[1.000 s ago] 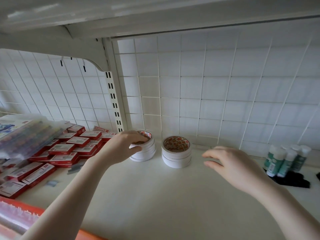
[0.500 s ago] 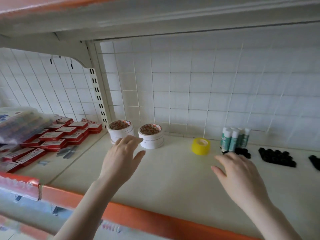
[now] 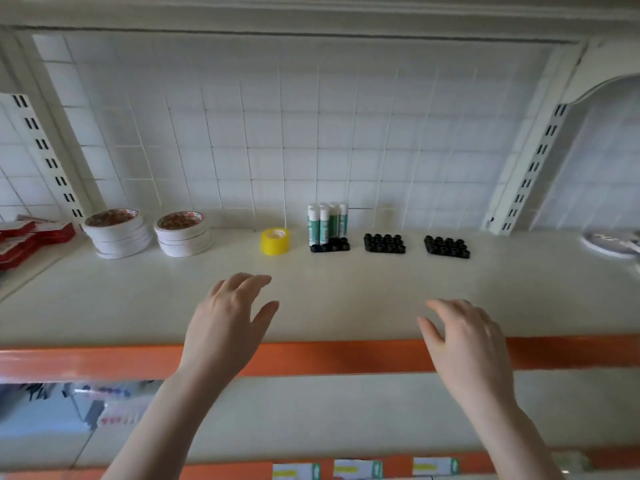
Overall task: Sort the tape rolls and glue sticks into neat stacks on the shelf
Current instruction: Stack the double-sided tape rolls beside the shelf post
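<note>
Two white tape stacks (image 3: 117, 233) (image 3: 183, 233) sit at the left rear of the shelf (image 3: 346, 306), a yellow roll (image 3: 275, 241) alone mid-frame beside upright glue sticks (image 3: 327, 223) in a black holder (image 3: 330, 244), likely awaiting sorting. Left hand (image 3: 228, 323) and right hand (image 3: 464, 337) hover released, holding nothing.

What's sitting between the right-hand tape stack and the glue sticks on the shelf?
In the head view, one yellow tape roll stands between the tape stack and the glue sticks, apart from both.
</note>
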